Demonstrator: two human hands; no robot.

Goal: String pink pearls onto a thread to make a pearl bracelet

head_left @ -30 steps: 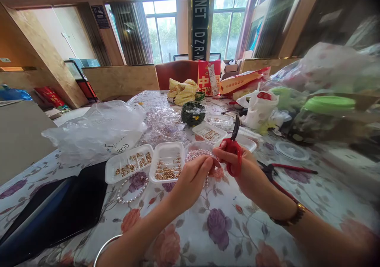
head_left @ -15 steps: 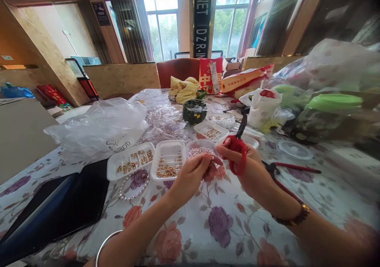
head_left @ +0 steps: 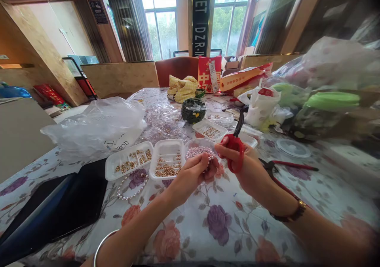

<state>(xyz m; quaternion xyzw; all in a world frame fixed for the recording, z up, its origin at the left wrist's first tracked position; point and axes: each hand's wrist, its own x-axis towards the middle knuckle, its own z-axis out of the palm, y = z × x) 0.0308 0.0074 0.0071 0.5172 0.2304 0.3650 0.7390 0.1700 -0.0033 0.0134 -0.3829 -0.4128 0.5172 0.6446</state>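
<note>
Near the centre of the frame, over a floral tablecloth (head_left: 219, 223), the person's two hands met just in front of a row of white trays. Right hand (head_left: 247, 170) was closed around the red handles of a pair of scissors (head_left: 236, 150), whose dark blades pointed up and away toward the upper right. Left hand (head_left: 191, 176) had its fingers pinched together on something small at the fingertips, close beside the scissors' handles; what it pinched was too small to tell, though pale beads showed just at its fingers. Directly behind the hands sat a round clear dish of pale pearl beads (head_left: 199, 150), and left of it two white trays of gold-coloured beads (head_left: 166, 164) (head_left: 129, 164). A loose strand of pearls (head_left: 130, 189) lay on the cloth below the leftmost tray. To the right of the right wrist lay red-handled pliers (head_left: 285, 168). A large clear plastic bag (head_left: 97, 126) filled the middle left, and a dark flat case (head_left: 59, 205) lay at the lower left.
</note>
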